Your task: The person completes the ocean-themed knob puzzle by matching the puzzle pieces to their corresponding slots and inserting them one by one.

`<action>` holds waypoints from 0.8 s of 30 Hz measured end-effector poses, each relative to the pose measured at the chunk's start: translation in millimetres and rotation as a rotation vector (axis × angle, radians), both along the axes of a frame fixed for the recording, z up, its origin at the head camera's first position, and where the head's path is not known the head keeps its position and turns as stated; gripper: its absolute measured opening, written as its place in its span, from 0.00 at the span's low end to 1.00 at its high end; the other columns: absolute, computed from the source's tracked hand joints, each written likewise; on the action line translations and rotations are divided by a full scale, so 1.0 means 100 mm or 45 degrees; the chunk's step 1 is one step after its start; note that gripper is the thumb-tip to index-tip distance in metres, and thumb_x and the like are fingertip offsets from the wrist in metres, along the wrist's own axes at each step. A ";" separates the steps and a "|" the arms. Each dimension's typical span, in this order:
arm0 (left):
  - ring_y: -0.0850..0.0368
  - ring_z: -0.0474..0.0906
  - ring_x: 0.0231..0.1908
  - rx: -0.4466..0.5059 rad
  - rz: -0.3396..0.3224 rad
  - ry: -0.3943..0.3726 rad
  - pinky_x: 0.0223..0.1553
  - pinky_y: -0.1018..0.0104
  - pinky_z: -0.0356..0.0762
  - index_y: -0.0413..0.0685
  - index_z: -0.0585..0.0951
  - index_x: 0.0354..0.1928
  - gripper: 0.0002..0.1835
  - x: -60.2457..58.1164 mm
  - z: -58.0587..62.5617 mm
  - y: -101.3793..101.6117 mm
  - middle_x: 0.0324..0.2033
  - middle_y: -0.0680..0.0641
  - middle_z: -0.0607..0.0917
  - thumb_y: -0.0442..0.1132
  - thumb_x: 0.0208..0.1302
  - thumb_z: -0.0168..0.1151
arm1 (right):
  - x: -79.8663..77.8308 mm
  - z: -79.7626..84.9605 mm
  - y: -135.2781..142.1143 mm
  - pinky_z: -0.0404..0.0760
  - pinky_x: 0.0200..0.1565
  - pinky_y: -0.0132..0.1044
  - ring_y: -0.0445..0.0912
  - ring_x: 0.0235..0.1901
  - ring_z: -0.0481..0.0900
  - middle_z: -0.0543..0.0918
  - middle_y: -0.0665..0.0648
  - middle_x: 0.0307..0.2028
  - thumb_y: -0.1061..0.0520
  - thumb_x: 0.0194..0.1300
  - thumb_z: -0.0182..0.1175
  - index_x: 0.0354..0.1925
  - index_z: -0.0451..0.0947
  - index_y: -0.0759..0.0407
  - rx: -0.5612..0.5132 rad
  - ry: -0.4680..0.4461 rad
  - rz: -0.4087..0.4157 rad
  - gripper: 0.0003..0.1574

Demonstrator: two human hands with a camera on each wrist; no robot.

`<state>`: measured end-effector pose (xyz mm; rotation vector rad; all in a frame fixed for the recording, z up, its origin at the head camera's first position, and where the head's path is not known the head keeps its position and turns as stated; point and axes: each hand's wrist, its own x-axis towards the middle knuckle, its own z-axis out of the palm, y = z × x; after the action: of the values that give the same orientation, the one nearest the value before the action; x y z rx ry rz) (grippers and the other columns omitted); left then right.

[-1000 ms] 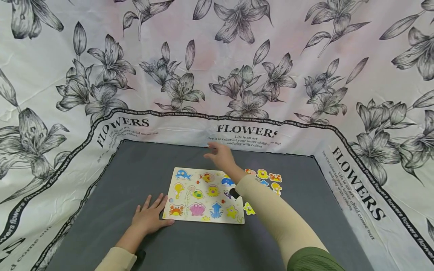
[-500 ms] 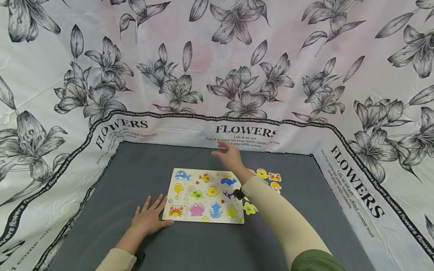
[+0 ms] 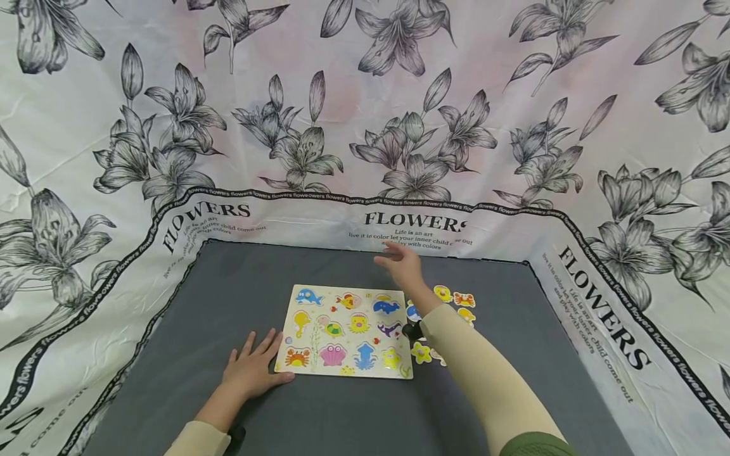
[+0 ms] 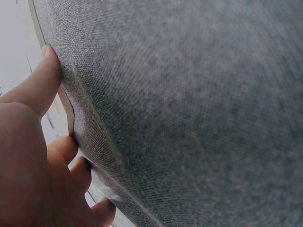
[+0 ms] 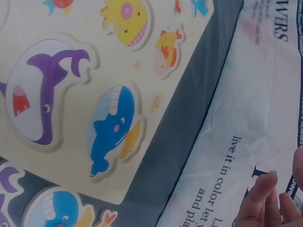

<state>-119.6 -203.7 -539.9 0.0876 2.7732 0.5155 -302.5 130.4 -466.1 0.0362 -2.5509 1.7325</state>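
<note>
A cream puzzle board point(image 3: 343, 347) with sea-animal shapes lies on the grey cloth. My left hand point(image 3: 249, 367) rests at its left edge, fingers spread and thumb at the near corner. The left wrist view shows this hand's fingertips point(image 4: 49, 52) against the cloth side. My right hand point(image 3: 403, 269) is raised over the far right corner of the board, fingers loosely bent, nothing visible in them. In the right wrist view, the board carries a purple whale shape point(image 5: 46, 101) and a blue whale shape point(image 5: 110, 130). A loose blue whale piece point(image 5: 61, 210) lies beside it.
Several loose pieces lie right of the board, among them a crab point(image 3: 464, 299) and a yellow star point(image 3: 421, 353). The right forearm point(image 3: 473, 373) covers part of that group. A flower-printed sheet point(image 3: 319, 218) rises behind and at both sides of the grey cloth point(image 3: 256, 266).
My right hand has drifted to the right, away from above the board's far edge. A blue piece beside the board now shows past the forearm. The left hand stays put.
</note>
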 end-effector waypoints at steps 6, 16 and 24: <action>0.31 0.38 0.78 0.011 -0.004 0.001 0.70 0.22 0.39 0.54 0.56 0.80 0.58 -0.01 -0.02 0.01 0.80 0.44 0.54 0.73 0.53 0.66 | 0.00 -0.05 0.13 0.83 0.52 0.58 0.53 0.50 0.83 0.82 0.61 0.59 0.54 0.62 0.73 0.66 0.76 0.53 -0.068 -0.052 -0.081 0.35; 0.30 0.38 0.78 0.017 -0.014 0.031 0.69 0.21 0.39 0.55 0.56 0.80 0.58 -0.04 -0.05 -0.03 0.80 0.45 0.54 0.74 0.54 0.65 | -0.05 -0.05 0.30 0.86 0.44 0.44 0.47 0.47 0.84 0.84 0.56 0.58 0.52 0.62 0.73 0.62 0.80 0.50 -0.072 -0.067 -0.134 0.30; 0.30 0.37 0.78 0.022 -0.001 -0.002 0.69 0.22 0.38 0.55 0.55 0.80 0.59 -0.03 -0.07 -0.02 0.80 0.44 0.53 0.74 0.53 0.65 | -0.02 -0.18 0.48 0.84 0.53 0.54 0.51 0.51 0.82 0.84 0.56 0.58 0.54 0.64 0.72 0.61 0.80 0.53 -0.123 -0.137 -0.199 0.28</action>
<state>-122.5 -206.0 -546.5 0.0926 2.7677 0.5386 -304.9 178.0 -484.2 -0.2606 -2.4610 1.8411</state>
